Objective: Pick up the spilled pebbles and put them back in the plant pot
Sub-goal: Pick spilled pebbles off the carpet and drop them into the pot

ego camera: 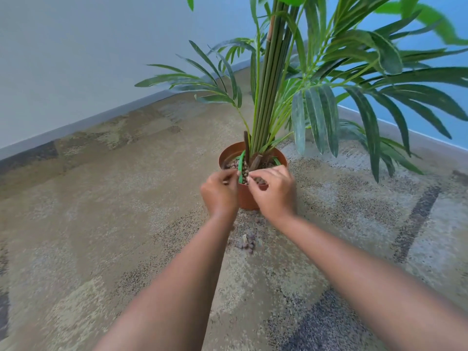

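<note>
A small brown plant pot stands on the carpet, filled with brownish pebbles around green stems. Both hands hover at its near rim. My left hand is curled at the left side of the rim, fingertips pinched; what it holds is blurred. My right hand is over the right side of the rim, fingers curled around a few pebbles above the pot. A small cluster of spilled pebbles lies on the carpet just in front of the pot, between my forearms.
The tall artificial palm rises from the pot, its long leaves spreading right and overhead. Patterned beige and grey carpet covers the floor. Walls with a grey skirting board meet in a corner behind the plant.
</note>
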`<action>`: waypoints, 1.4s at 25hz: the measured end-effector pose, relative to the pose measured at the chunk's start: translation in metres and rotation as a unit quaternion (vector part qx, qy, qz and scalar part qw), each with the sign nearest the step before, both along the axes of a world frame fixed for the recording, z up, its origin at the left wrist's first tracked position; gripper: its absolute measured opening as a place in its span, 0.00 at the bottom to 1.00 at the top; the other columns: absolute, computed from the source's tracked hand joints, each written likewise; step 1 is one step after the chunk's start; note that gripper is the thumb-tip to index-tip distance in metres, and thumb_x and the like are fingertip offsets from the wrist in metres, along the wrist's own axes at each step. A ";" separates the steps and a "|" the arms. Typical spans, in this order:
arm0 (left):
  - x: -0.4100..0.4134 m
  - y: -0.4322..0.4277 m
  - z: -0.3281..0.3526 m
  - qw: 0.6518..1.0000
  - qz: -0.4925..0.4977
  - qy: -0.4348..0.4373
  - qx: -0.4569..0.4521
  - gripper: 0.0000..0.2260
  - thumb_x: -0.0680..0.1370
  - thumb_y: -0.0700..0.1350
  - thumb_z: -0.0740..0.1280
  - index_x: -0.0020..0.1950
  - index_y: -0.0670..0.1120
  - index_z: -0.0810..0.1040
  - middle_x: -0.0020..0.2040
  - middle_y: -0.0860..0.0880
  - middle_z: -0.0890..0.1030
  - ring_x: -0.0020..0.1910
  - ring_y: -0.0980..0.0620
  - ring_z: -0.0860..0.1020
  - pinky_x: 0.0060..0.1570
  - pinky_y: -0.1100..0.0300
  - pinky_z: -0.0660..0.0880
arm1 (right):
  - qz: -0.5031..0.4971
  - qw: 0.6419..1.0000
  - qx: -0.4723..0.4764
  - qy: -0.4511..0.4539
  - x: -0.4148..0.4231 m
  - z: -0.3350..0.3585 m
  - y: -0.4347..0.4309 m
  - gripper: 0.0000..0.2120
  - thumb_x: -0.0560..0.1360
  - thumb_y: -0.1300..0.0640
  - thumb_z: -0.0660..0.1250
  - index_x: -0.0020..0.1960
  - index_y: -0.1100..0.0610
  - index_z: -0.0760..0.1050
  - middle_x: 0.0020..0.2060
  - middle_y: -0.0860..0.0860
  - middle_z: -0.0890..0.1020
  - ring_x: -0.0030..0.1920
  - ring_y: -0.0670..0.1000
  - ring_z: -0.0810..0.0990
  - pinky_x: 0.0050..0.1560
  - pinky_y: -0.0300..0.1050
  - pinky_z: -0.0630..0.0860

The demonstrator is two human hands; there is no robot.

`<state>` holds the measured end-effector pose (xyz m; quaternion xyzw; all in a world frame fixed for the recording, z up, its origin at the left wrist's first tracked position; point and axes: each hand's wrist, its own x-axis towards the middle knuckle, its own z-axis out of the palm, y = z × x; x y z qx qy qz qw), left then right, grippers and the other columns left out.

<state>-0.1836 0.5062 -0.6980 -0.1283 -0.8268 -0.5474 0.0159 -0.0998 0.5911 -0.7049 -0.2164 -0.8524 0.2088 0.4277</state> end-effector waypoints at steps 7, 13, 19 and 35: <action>-0.023 0.027 0.010 0.997 -0.030 -0.034 -0.063 0.05 0.73 0.42 0.74 0.48 0.44 0.86 0.44 0.47 0.86 0.40 0.51 0.82 0.47 0.57 0.81 | -0.138 0.974 -0.107 -0.141 -0.009 -0.012 0.028 0.08 0.75 0.50 0.72 0.53 0.49 0.85 0.45 0.50 0.87 0.54 0.53 0.77 0.54 0.50 0.65; -0.006 -0.023 -0.037 0.995 -0.011 -0.054 -0.082 0.04 0.75 0.42 0.72 0.48 0.45 0.85 0.44 0.48 0.86 0.35 0.58 0.79 0.39 0.64 0.76 | -0.051 0.986 -0.127 -0.100 0.035 -0.035 0.020 0.06 0.76 0.58 0.72 0.51 0.57 0.85 0.44 0.53 0.87 0.47 0.52 0.79 0.44 0.47 0.77; 0.024 -0.077 -0.109 0.966 -0.067 -0.099 -0.229 0.13 0.76 0.40 0.71 0.60 0.44 0.81 0.57 0.46 0.83 0.48 0.50 0.81 0.53 0.57 0.79 | 0.040 0.912 -0.207 -0.353 0.053 -0.080 -0.001 0.02 0.76 0.57 0.73 0.47 0.53 0.85 0.43 0.47 0.87 0.36 0.42 0.82 0.31 0.29 0.75; 0.031 -0.057 -0.113 0.975 -0.078 -0.088 -0.189 0.07 0.76 0.38 0.71 0.52 0.44 0.84 0.48 0.48 0.85 0.42 0.54 0.80 0.45 0.63 0.75 | 0.061 0.914 -0.219 -0.337 0.042 -0.099 -0.030 0.05 0.74 0.63 0.73 0.41 0.55 0.82 0.38 0.50 0.84 0.36 0.45 0.82 0.36 0.39 0.83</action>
